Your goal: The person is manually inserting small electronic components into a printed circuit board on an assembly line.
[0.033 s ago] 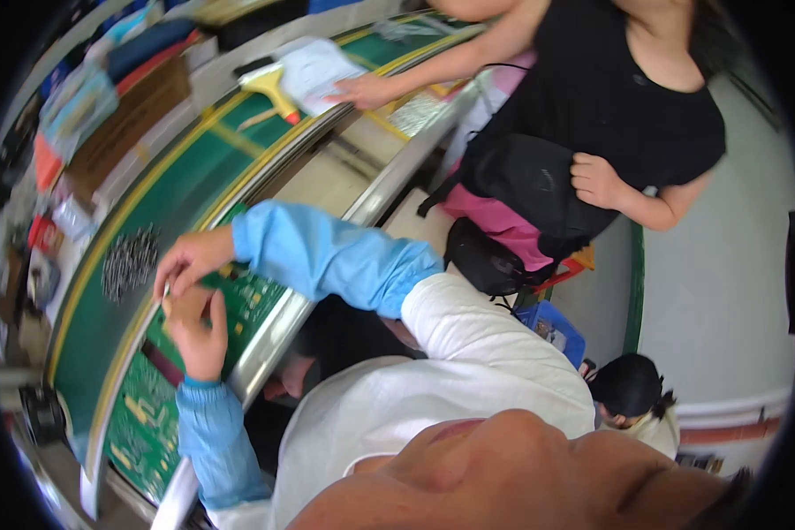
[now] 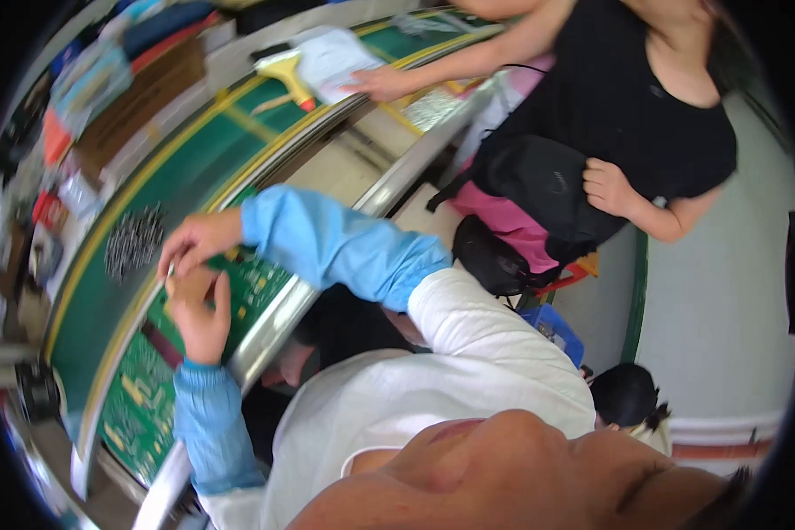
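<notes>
Both my hands meet above a green circuit board [image 2: 137, 397] at the belt's near edge. My right hand [image 2: 201, 240] reaches in with bent fingers pinched together, close to the fingertips of my left hand [image 2: 199, 322]. A small pale piece [image 2: 170, 272] shows where the fingers meet; its kind is too small to tell. The left thumb stands apart while its other fingers curl around, partly hidden. More green board [image 2: 261, 278] with components lies beside the hands. A heap of dark, thin-leaded parts [image 2: 134, 240] lies on the green belt [image 2: 97, 331] just beyond.
A metal rail [image 2: 274, 331] runs between me and the boards. Farther along the belt lie a yellow-handled brush [image 2: 287, 78] and a white sheet [image 2: 327, 57], with a co-worker's hand [image 2: 382, 84] near them. Cartons [image 2: 146, 110] and bags line the far side.
The whole view has shifted slightly. My hands stay together over the board, with little change in the fingers. The co-worker's hand stays near the white sheet.
</notes>
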